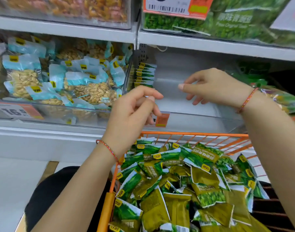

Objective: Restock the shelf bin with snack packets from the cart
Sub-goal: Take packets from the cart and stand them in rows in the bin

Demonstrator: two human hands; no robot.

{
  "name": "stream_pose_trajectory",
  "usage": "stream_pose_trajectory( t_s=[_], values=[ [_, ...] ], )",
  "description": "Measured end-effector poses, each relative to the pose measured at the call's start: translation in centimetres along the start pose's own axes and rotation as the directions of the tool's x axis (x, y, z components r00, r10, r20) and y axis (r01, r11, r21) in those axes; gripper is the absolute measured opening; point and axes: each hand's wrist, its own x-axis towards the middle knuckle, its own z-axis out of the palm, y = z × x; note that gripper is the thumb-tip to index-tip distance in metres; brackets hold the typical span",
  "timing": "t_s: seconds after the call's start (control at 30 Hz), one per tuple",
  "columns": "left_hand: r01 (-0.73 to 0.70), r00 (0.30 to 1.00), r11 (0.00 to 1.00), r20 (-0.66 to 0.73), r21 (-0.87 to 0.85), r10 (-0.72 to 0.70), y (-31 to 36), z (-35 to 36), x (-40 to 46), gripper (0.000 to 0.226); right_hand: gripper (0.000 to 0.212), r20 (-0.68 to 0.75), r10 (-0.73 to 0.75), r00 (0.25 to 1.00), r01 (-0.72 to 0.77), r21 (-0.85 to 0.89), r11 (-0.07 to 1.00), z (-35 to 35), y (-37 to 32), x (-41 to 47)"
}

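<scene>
Head view. Your left hand (pixel 131 111) hovered at the front left corner of the clear shelf bin (pixel 202 118), fingers loosely curled, grasping nothing. Your right hand (pixel 215 86) hung over the bin's middle, fingers relaxed, also released. A short row of green snack packets (pixel 145 75) stood on edge against the bin's left wall; the bin floor beside them showed bare. The orange cart (pixel 193 133) sat just below the shelf, heaped with loose green and olive packets (pixel 177 181). The neighbouring bin (pixel 59 108) to the left held blue-topped nut packs (pixel 59 77).
</scene>
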Motion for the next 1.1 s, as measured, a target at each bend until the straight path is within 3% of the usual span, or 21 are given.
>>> stream_pose_trajectory(
  t_s=[0.07, 0.1, 0.17, 0.2, 0.27, 0.33, 0.47, 0.53, 0.63, 0.7, 0.73, 0.8, 0.87, 0.93, 1.0, 1.1],
  values=[
    [0.075, 0.98, 0.982, 0.171, 0.172, -0.105, 0.3, 1.2, -1.3, 0.013, 0.031, 0.01, 0.008, 1.0, -0.009, 0.067, 0.998, -0.9, 0.5, -2.9],
    [0.059, 0.956, 0.931, 0.248, 0.359, -0.156, 0.1, 1.8, -1.7, 0.014, 0.03, 0.021, 0.013, 1.0, -0.014, 0.069, 0.997, -1.2, 0.9, -4.3],
    [-0.076, 0.885, 0.692, 0.368, 0.718, -0.285, -0.4, 3.0, -2.8, 0.026, 0.028, 0.057, 0.025, 0.998, -0.027, 0.042, 0.999, -1.2, 1.9, -6.7],
    [-0.136, 0.845, 0.57, 0.395, 0.811, -0.36, -0.6, 3.5, -3.5, 0.034, 0.027, 0.068, 0.032, 0.997, -0.035, 0.033, 0.999, -1.1, 2.6, -7.9],
    [-0.179, 0.794, 0.437, 0.391, 0.882, -0.465, -1.1, 4.4, -4.5, 0.05, 0.03, 0.055, 0.054, 0.997, -0.056, 0.043, 0.997, -0.6, 4.0, -10.2],
    [-0.167, 0.801, 0.381, 0.35, 0.909, -0.485, -1.6, 4.9, -5.2, 0.053, 0.031, 0.006, 0.061, 0.998, -0.061, 0.073, 0.995, 0.5, 5.5, -12.2],
    [-0.103, 0.913, 0.412, 0.25, 0.905, -0.322, -1.3, 5.0, -5.1, 0.023, 0.035, -0.075, 0.038, 0.996, -0.023, 0.193, 0.981, 3.1, 7.8, -14.3],
    [-0.112, 0.954, 0.523, 0.238, 0.845, -0.18, -0.1, 5.3, -4.6, 0.013, 0.039, -0.117, 0.023, 0.993, 0.014, 0.305, 0.952, 4.1, 8.1, -14.5],
    [-0.167, 0.926, 0.802, 0.37, 0.573, -0.072, 2.3, 6.9, -3.7, 0.006, 0.031, -0.09, -0.091, 0.992, 0.125, 0.552, 0.824, 5.7, 7.7, -14.5],
    [-0.152, 0.927, 0.867, 0.372, 0.475, -0.041, 3.1, 8.5, -3.4, 0.007, 0.017, -0.092, -0.105, 0.99, 0.139, 0.63, 0.764, 6.1, 7.4, -14.9],
    [-0.134, 0.951, 0.869, 0.308, 0.477, -0.022, 3.1, 9.3, -3.3, 0.007, 0.015, -0.139, -0.068, 0.988, 0.143, 0.652, 0.745, 6.0, 7.4, -15.0],
    [-0.051, 0.99, 0.841, 0.141, 0.538, -0.03, 2.7, 10.3, -3.2, 0.007, 0.014, -0.289, 0.104, 0.952, 0.145, 0.722, 0.676, 5.5, 8.0, -15.2],
    [0.011, 0.978, 0.724, 0.145, 0.69, -0.152, 1.7, 11.1, -3.5, 0.019, 0.018, -0.368, 0.318, 0.874, 0.156, 0.831, 0.535, 4.9, 8.7, -15.2],
    [-0.028, 0.903, 0.563, 0.263, 0.826, -0.34, 0.6, 12.6, -4.3, 0.036, 0.02, -0.324, 0.453, 0.83, 0.166, 0.92, 0.354, 4.5, 9.3, -15.1],
    [-0.084, 0.83, 0.437, 0.306, 0.895, -0.467, 0.0, 14.1, -5.3, 0.059, 0.011, -0.244, 0.497, 0.833, 0.161, 0.966, 0.204, 4.4, 9.5, -15.2],
    [-0.093, 0.821, 0.35, 0.271, 0.932, -0.503, -0.4, 15.3, -5.2, 0.072, 0.012, -0.146, 0.5, 0.853, 0.133, 0.989, 0.061, 4.2, 9.2, -15.2]
  ],
)
